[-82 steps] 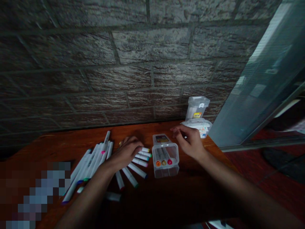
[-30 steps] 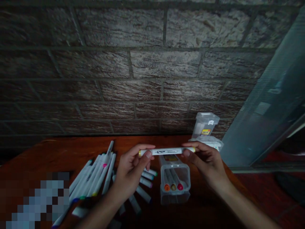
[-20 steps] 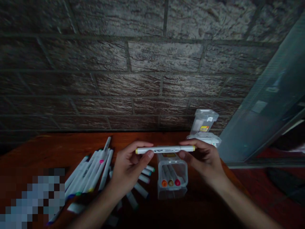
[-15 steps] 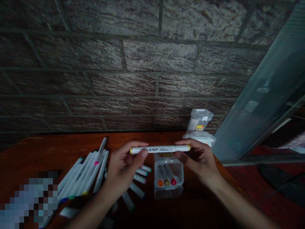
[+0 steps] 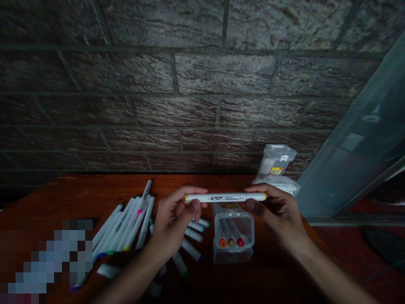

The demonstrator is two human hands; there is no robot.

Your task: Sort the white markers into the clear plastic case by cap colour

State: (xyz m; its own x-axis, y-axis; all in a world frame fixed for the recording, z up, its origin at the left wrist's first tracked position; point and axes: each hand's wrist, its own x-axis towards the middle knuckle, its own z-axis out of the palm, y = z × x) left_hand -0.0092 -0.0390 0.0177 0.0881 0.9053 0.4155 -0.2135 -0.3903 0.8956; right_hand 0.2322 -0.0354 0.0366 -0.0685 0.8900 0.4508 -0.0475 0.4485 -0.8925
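A white marker (image 5: 226, 197) with yellow ends is held level above the table, its printed label facing me. My left hand (image 5: 177, 215) pinches it near the left end between thumb and fingers. At the other end my right hand (image 5: 280, 211) grips it the same way. Below and between the hands lies an open clear plastic case (image 5: 234, 249), with an orange, a brownish and a red marker end showing inside. Several white markers (image 5: 123, 228) lie in a bunch left of my left hand, and others (image 5: 191, 250) are spread partly behind that hand and forearm.
Another clear case (image 5: 276, 162) with a yellow label stands at the table's back right, beside a lower clear container (image 5: 284, 184). A rough brick wall (image 5: 196, 109) rises behind the wooden table (image 5: 95, 185). A greyish panel (image 5: 341, 147) borders the right side.
The view has turned slightly left, so everything sits further right in the picture. Both hands still hold the yellow-ended marker; the right thumb and fingers now cover more of its right part.
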